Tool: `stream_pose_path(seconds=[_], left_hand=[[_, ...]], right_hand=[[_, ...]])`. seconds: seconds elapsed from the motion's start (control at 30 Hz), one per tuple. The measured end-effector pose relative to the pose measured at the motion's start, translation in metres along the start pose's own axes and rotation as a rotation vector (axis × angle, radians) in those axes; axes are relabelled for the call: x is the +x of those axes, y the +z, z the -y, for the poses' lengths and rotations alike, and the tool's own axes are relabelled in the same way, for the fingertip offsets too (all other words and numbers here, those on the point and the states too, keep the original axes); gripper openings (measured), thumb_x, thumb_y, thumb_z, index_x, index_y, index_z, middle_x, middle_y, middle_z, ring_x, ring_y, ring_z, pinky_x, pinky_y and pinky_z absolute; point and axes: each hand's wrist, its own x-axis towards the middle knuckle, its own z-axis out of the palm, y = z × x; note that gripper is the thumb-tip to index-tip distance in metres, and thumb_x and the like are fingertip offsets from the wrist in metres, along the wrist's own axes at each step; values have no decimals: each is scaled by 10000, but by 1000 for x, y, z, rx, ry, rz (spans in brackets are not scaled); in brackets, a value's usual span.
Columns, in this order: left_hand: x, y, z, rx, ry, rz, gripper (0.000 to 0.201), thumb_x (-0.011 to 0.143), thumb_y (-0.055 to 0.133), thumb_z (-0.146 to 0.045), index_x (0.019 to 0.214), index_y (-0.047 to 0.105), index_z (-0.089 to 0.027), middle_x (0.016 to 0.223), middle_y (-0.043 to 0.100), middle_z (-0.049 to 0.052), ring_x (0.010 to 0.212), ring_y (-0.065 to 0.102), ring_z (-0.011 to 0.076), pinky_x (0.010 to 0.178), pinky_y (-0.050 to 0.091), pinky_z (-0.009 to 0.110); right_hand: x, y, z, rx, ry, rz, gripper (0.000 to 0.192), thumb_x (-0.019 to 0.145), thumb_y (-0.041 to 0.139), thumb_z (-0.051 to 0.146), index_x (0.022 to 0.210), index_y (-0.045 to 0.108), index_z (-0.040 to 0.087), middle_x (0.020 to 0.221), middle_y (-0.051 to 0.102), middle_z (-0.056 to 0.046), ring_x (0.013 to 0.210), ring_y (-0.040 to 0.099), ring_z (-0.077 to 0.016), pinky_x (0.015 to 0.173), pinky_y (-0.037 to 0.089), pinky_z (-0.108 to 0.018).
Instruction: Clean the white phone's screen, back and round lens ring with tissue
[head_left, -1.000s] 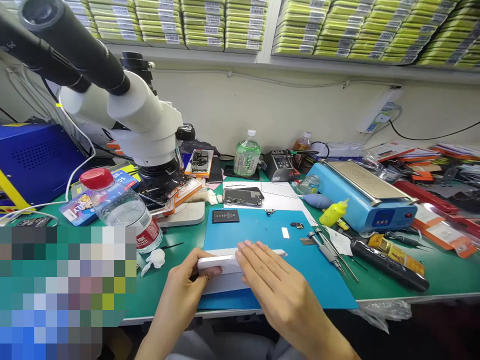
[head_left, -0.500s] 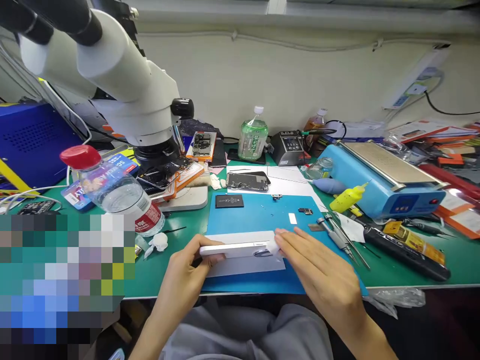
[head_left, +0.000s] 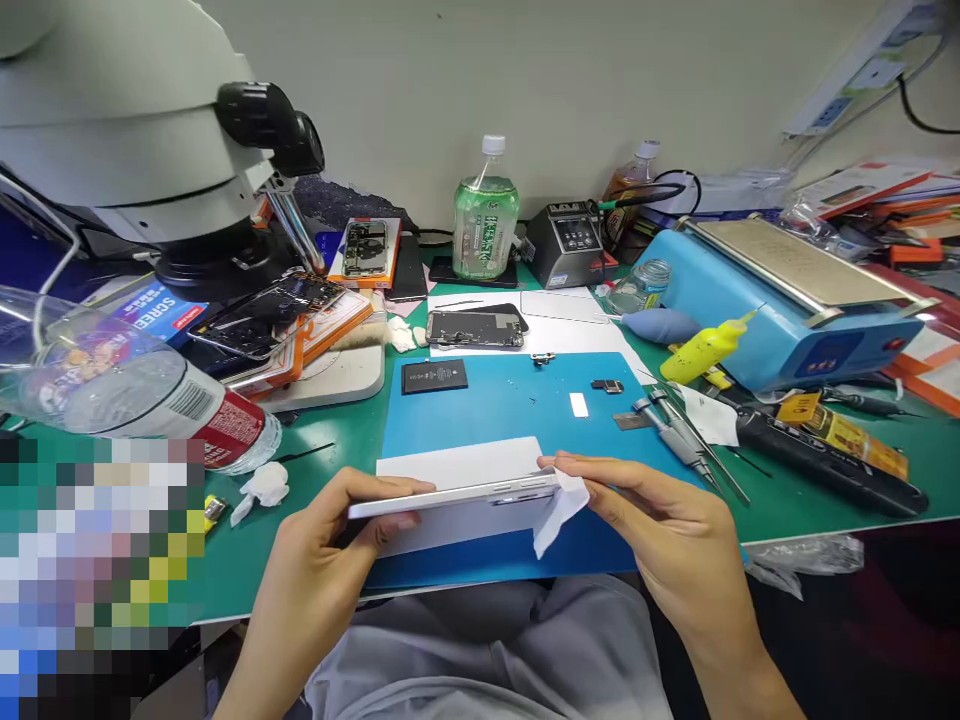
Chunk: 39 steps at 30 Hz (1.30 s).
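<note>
My left hand grips the left end of a white phone, thumb below and fingers above. The phone is tilted nearly edge-on, its side buttons and camera bump showing. At the other end my right hand presses a white tissue around the phone's corner, fingers closed on it. Part of the tissue hangs down. Beneath the phone lies a sheet of white paper on the blue mat. A black battery and a few small parts, including a small white piece, rest farther back on the mat.
A microscope and a tipped clear bottle stand at left. Crumpled tissue lies near the bottle. Behind the mat are a phone screen and a green bottle. Screwdrivers, a yellow bottle and a blue heating plate are at right.
The view has shifted closer and downward. My right hand has turned from flat fingers to a pinch around the phone's end, and more of the tissue now hangs out.
</note>
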Motion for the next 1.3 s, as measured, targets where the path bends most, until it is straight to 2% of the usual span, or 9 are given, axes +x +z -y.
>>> stream_pose_path(seconds=[0.1,0.23,0.47,0.63,0.73,0.83,0.93,1.13,1.3], left_hand=[[-1,1,1,-9,7,-10,41,873,758,-341,903,775,-319,1032,846,-51,1066,767,182,905,571,203],[-1,1,1,6,10,-10,19,873,753,-323,882,766,-311,1044,852,-44,1077,771,191,916,580,222],[-2,1,-1,33,27,-6,20,885,751,-295,893,759,-312,1031,853,-55,1078,778,182,939,583,229],[-2,-1,0,37,34,21,25,902,745,-298,921,759,-294,1067,854,-33,1109,778,207,947,601,255],[-2,-2,0,39,41,32,33,917,742,-305,937,763,-289,1098,856,-21,1150,773,225,936,616,272],[-3,-2,-1,45,51,17,26,926,748,-309,929,773,-302,1077,860,-38,1123,783,209,915,622,250],[-4,0,-4,30,69,3,35,919,761,-293,915,774,-325,1037,863,-79,1068,797,163,914,609,194],[-1,-1,1,51,113,-15,26,916,776,-324,913,793,-342,1034,864,-92,1005,809,144,874,612,162],[-1,-2,3,45,147,-3,24,921,768,-318,923,788,-330,1016,866,-77,961,817,152,857,627,179]], right_hand=[[1,1,3,87,98,34,156,922,808,428,985,877,302,1019,870,-32,964,842,-250,807,700,-245],[3,4,10,195,200,82,196,907,816,470,945,859,282,950,866,-24,863,834,-203,735,670,-188],[13,18,37,103,233,242,152,913,801,445,885,852,305,879,849,17,782,802,-169,651,636,-170],[24,4,39,-19,214,321,227,904,798,513,876,860,297,858,843,10,775,787,-191,713,645,-235],[29,-8,44,-116,276,345,274,868,816,576,889,854,305,913,847,8,835,791,-212,745,620,-264],[32,-5,57,-126,361,406,227,875,815,550,867,846,326,928,840,35,875,772,-197,800,579,-270],[34,0,66,-97,356,451,187,905,787,521,875,851,348,934,839,55,881,757,-182,810,549,-275],[35,-1,63,-157,382,400,209,854,822,553,854,851,346,922,837,53,882,758,-193,792,522,-291],[34,-4,62,-96,373,464,193,891,794,523,855,848,341,913,836,57,875,760,-184,789,529,-285]])
